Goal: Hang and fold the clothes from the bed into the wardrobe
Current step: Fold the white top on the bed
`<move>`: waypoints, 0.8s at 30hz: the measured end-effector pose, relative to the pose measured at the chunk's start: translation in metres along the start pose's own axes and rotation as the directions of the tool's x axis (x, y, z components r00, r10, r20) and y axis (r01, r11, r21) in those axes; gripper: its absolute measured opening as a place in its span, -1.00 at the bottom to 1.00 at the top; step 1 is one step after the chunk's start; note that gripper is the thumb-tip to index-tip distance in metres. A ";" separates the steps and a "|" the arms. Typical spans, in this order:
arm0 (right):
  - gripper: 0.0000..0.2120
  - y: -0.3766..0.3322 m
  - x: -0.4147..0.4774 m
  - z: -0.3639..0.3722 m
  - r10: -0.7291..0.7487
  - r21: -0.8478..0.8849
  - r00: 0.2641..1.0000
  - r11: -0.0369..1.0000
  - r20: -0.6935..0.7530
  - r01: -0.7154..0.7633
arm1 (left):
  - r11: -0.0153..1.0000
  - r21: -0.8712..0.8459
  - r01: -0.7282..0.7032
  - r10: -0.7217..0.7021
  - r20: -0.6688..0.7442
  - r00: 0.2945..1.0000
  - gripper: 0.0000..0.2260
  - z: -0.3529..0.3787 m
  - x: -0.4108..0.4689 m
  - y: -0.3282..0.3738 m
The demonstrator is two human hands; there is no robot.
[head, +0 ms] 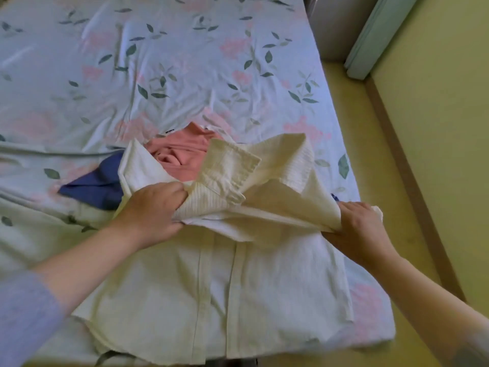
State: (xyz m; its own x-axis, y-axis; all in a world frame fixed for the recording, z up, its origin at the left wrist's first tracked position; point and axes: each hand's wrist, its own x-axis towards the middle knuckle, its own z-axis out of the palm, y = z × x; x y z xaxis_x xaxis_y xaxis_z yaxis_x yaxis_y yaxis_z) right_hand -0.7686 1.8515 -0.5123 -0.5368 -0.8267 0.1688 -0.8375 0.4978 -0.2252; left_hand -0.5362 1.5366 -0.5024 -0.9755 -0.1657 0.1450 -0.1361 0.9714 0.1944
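Folding step: shirt (238, 287) flat on bed (185, 62), left grip (156, 207) and right grip (362, 226) both bunched tight on its upper part; next, likely lay that fold flat, smooth it.

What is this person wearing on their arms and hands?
The left hand and right hand are bare: no gloves, rings or watch show. The left sleeve is pale lavender-blue and leaves the forearm uncovered; a greyish right sleeve shows at the frame's corner.
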 end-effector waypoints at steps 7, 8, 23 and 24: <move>-0.29 -0.028 -0.144 0.082 0.218 -0.231 0.611 0.971 0.761 -0.059 | 0.904 0.217 0.367 -0.411 0.675 0.612 -0.53 0.086 -0.133 0.036; -0.32 -0.035 -0.151 0.086 0.241 -0.206 0.617 0.970 0.749 -0.128 | 0.884 0.158 0.440 -0.427 0.656 0.622 -0.57 0.088 -0.141 0.041; -0.51 -0.081 -0.106 0.111 0.483 0.048 0.711 0.810 0.511 -0.584 | 0.692 0.035 0.721 -0.687 0.342 0.642 -0.58 0.097 -0.116 0.055; -0.53 -0.075 -0.107 0.110 0.543 0.047 0.672 0.760 0.504 -0.649 | 0.629 0.128 0.767 -0.726 0.451 0.519 -0.51 0.099 -0.115 0.054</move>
State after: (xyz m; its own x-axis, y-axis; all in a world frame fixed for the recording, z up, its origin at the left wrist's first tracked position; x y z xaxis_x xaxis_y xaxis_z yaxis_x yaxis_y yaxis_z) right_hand -0.6369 1.8738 -0.6194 -0.7635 -0.4175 -0.4926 -0.2833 0.9021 -0.3254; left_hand -0.4484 1.6245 -0.6046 -0.4861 -0.7143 -0.5034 -0.8559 0.5056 0.1088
